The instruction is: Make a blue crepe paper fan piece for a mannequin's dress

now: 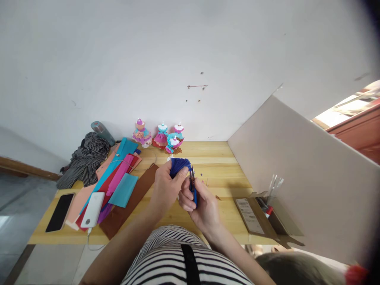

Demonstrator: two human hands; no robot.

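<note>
My left hand point(166, 187) is closed around a bunch of dark blue pleated crepe paper point(179, 165), held above the wooden table point(219, 166). My right hand point(198, 202) grips small blue-handled scissors point(193, 186), whose blades point up at the lower edge of the blue paper. Both hands are close together over the middle of the table. At the back edge stand several small paper-dress figures point(162, 136) in pink, teal and purple.
Sheets of coloured paper point(118, 178) lie fanned out at left, with a brown strip point(130, 202), a white power bank point(93, 209) and a black phone point(60, 211). A striped cloth point(86, 158) is at the back left. An open cardboard box point(261, 215) and a grey board point(303, 170) stand at right.
</note>
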